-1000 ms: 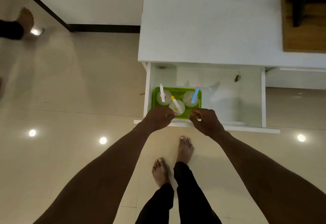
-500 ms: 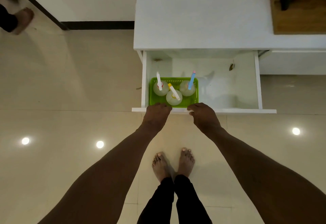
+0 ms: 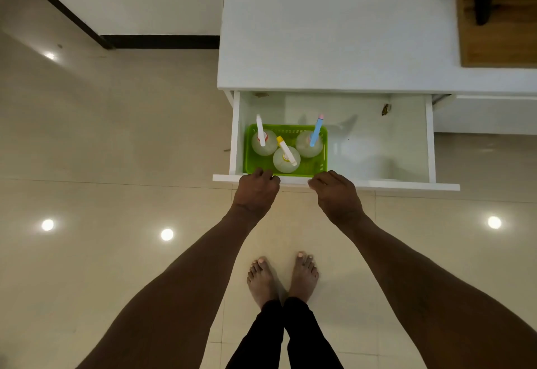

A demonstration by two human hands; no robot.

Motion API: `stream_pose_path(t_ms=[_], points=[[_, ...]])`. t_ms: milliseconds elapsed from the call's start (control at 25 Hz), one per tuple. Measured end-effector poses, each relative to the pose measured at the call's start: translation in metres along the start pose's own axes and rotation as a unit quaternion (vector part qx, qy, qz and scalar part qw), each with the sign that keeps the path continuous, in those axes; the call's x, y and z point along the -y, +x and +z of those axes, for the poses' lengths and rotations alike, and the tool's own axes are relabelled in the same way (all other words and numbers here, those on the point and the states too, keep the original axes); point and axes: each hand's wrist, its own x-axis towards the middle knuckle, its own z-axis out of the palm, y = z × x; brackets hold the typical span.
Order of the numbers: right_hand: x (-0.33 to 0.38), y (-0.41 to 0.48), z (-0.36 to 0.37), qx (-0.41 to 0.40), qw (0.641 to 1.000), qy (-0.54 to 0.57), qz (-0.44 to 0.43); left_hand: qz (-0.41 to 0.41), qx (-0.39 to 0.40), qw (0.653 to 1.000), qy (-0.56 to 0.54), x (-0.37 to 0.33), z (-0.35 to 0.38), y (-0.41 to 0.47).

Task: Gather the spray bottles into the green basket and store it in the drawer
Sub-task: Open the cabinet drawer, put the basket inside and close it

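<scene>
1. Head view, task items: the green perforated plastic basket [image 3: 325, 147] sits in the left front corner of the white open drawer [image 3: 377, 147]. It holds three translucent round spray bottles, with a white nozzle [image 3: 263, 143], a yellow nozzle [image 3: 286, 159] and a blue nozzle [image 3: 309, 143], all upright
2. Head view, key relation: the basket lies straight ahead of both hands, just beyond the drawer's white front panel [image 3: 406, 185]. Its long axis runs left to right, parallel to that panel. Judged from the task, closing travel runs away from the person, under the white cabinet top [image 3: 334, 25]
3. Head view, hands: the left hand [image 3: 257, 191] and right hand [image 3: 337, 194] meet the panel's left half, fingers curled, apart from each other. The left hand is nearer the panel's end. A push from here acts off-centre
4. Head view, limits: fingertips are hidden, so clasping or merely resting cannot be told. The basket's front wall is partly covered. A small dark speck [image 3: 386, 109] at the drawer's rear is unidentifiable
</scene>
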Motion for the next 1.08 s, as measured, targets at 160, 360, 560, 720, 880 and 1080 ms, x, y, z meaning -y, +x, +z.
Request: stream_pose_path(t_ms=[160, 360, 560, 720, 880, 1080], points=[[-0.008, 0.025, -0.007, 0.015, 1.0, -0.019, 0.012, -0.031, 0.004, 1.0, -0.006, 0.002, -0.013, 0.025], [-0.025, 0.058, -0.01, -0.004, 1.0, -0.018, -0.003, -0.058, -0.011, 0.998, -0.01, 0.009, -0.021, 0.053], [-0.042, 0.087, -0.003, -0.057, 0.998, -0.03, -0.006, -0.073, -0.034, 0.997, -0.016, 0.022, -0.02, 0.08], [-0.052, 0.109, -0.003, -0.101, 0.993, -0.05, 0.029, -0.071, -0.074, 0.994, -0.035, 0.035, -0.017, 0.1], [-0.072, 0.136, -0.018, -0.049, 0.991, -0.118, 0.049, -0.068, -0.121, 0.989, -0.042, 0.055, -0.018, 0.127], [-0.092, 0.168, -0.032, 0.013, 0.99, -0.134, 0.041, -0.074, -0.072, 0.994, -0.045, 0.074, -0.021, 0.156]])
